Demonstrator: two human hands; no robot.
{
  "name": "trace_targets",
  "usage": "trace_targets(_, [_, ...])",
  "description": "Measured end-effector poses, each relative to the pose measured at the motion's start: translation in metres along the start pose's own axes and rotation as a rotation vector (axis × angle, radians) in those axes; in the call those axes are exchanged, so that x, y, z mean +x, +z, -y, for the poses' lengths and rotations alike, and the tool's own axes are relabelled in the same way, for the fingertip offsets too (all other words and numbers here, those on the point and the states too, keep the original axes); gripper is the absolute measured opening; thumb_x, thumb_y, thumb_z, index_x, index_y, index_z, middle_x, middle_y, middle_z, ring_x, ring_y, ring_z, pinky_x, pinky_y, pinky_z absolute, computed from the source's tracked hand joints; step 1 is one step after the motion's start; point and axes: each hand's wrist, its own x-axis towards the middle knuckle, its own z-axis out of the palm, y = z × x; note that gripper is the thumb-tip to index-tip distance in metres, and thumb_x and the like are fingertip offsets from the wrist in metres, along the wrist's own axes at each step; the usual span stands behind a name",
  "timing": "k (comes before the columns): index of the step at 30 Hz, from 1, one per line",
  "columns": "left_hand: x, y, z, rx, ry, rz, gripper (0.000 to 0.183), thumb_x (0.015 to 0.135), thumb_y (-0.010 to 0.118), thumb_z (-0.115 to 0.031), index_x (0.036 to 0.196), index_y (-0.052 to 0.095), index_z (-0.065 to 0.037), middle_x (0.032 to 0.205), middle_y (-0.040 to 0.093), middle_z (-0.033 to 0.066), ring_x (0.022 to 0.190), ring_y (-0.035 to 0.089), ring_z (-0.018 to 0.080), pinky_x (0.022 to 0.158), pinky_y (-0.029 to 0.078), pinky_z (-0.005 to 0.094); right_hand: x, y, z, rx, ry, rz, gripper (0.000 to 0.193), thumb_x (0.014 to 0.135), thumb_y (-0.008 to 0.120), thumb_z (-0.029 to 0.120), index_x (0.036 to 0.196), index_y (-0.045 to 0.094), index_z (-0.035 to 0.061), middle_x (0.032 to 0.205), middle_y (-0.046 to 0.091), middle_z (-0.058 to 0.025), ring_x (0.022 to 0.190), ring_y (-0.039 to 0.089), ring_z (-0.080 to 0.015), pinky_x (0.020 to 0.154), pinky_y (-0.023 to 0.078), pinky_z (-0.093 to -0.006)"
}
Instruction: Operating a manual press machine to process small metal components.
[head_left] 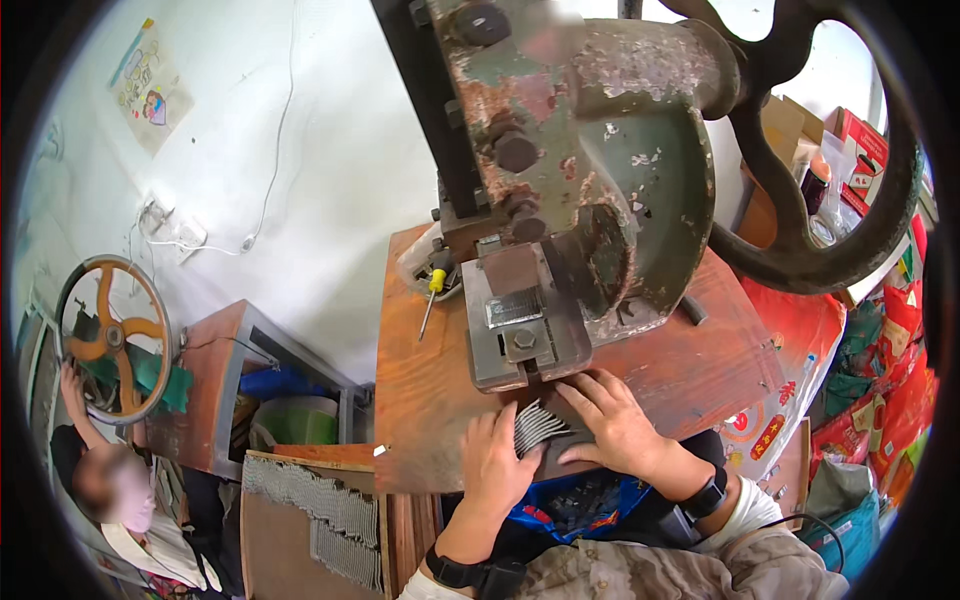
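Note:
In front of the press, my left hand point(495, 460) is closed around one end of a fanned bundle of thin grey metal strips point(540, 428). My right hand point(615, 430) lies to the right of the strips, fingers stretched out and apart. Its fingertips reach the table edge just below the die block point(525, 340). A ridged metal piece point(514, 307) rests on that block, behind a hex bolt. Above stands the worn green hand press point(640, 170). Under my hands, a blue bag point(580, 505) holds small dark pieces.
A yellow-handled screwdriver point(436, 285) leans on a plastic tub left of the press. A large handwheel point(790, 190) overhangs the right. At lower left, a wooden tray point(285, 545) carries rows of grey strips. Another person grips a smaller wheel point(115, 335). Red packages point(900, 370) pile up at right.

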Motion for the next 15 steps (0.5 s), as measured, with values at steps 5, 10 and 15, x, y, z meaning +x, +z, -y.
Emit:
trace_targets(5, [0.000, -0.001, 0.004, -0.121, -0.008, -0.023, 0.064, 0.061, 0.082, -0.020, 0.116, 0.056, 0.000, 0.104, 0.058, 0.0159, 0.096, 0.053, 0.0348, 0.083, 0.043, 0.0447, -0.009, -0.012, -0.001, -0.172, -0.187, 0.154, 0.077, 0.061, 0.074, 0.050, 0.130, 0.053, 0.0237, 0.134, 0.043, -0.0150, 0.122, 0.038, -0.0393, 0.098, 0.035, -0.0544])
trace_targets(10, [0.001, 0.002, -0.006, 0.153, 0.058, -0.058, 0.062, 0.064, 0.081, -0.028, 0.114, 0.057, 0.000, 0.099, 0.059, 0.0149, 0.089, 0.053, 0.0352, 0.078, 0.044, 0.0429, -0.017, -0.013, -0.016, 0.055, -0.039, -0.072, 0.067, 0.064, 0.075, 0.043, 0.121, 0.059, 0.0117, 0.121, 0.053, -0.0146, 0.112, 0.047, -0.0389, 0.094, 0.041, -0.0491])
trace_targets(15, [0.010, 0.013, -0.019, 0.301, 0.066, -0.103, 0.051, 0.069, 0.078, -0.030, 0.104, 0.058, 0.002, 0.093, 0.059, 0.0175, 0.083, 0.055, 0.0344, 0.074, 0.044, 0.0416, -0.024, -0.010, -0.028, 0.206, -0.049, -0.129, 0.048, 0.069, 0.077, 0.030, 0.106, 0.064, 0.0032, 0.106, 0.061, -0.0148, 0.103, 0.053, -0.0360, 0.088, 0.047, -0.0438])
